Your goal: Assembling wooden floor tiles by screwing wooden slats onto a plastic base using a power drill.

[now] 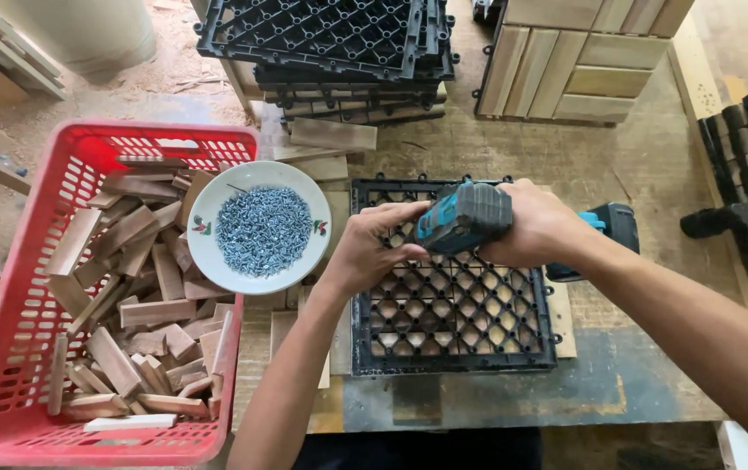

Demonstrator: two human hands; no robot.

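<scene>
gripping a ribbed teal-black drill (464,216), both hands, left (372,246) and right (538,228), hover over black lattice grid (452,305).

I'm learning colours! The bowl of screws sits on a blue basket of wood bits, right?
Not quite. In the head view the basket is red, not blue. The bowl of screws does sit on its edge, over the wood bits.

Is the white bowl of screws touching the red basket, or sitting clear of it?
Touching. The head view shows the white bowl resting across the red basket's right rim, partly over the wood pieces inside, with no gap visible.
</scene>
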